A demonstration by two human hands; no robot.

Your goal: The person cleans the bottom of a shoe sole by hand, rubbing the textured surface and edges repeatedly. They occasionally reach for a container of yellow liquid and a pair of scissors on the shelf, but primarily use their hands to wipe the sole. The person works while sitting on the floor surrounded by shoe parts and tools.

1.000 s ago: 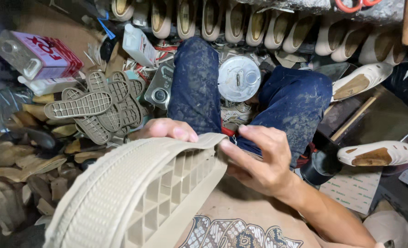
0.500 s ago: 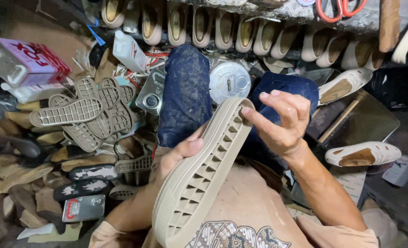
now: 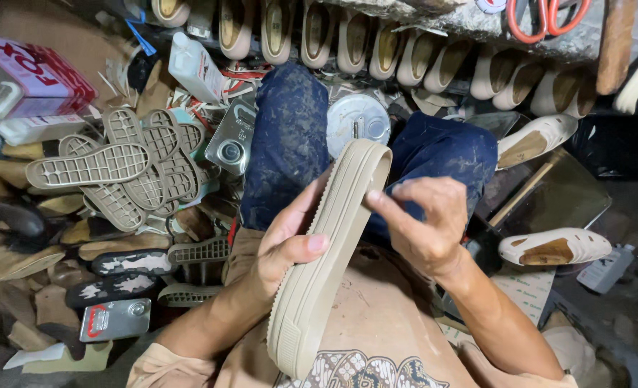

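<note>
1. Cluttered workshop floor lies around the knees, with loose soles (image 3: 89, 167) piled at the left.
2. Left hand (image 3: 284, 244) has its fingers clamped on the beige rubber sole (image 3: 326, 266), held edge-up over the lap.
3. Right hand (image 3: 421, 228) pinches its rim.
4. It looks light, flexible and grippy; holding at mid-length seems best.

Matt ribbed rubber sole (image 3: 326, 266), stained denim jeans (image 3: 290, 144), shiny metal tin (image 3: 231, 140)

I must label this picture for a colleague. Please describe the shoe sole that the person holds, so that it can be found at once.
Over the person's lap, the left hand and right hand grip one beige shoe sole. Unlike the pile of soles lying flat, it stands edge-on.
</note>
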